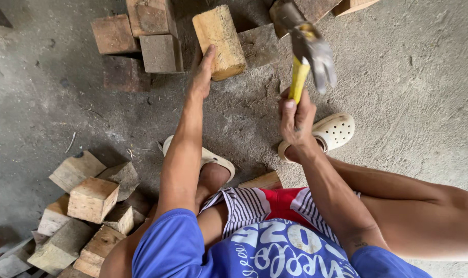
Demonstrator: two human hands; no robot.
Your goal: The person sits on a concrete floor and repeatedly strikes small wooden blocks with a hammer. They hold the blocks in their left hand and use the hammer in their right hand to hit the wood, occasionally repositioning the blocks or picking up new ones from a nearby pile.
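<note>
Bare concrete floor (414, 67), wood offcuts lying about.

Floor grey, rough, dusty; sawdust and grit thickest at top centre, w/ small twigs and splinters scattered left of centre. Daylight soft, even, no hard shadows. Top left: group of reddish-brown square wood blocks (141, 36), some touching, one darker block flat beside them. Top right corner: end of a pale plank (353, 5) just in view. Bottom left: loose heap of pale sawn offcuts (87, 206), stacked unevenly, some tilted, greyer pieces at the edge. One more pale offcut (262, 181) lies at centre. No walls, windows or furniture in view.
</note>
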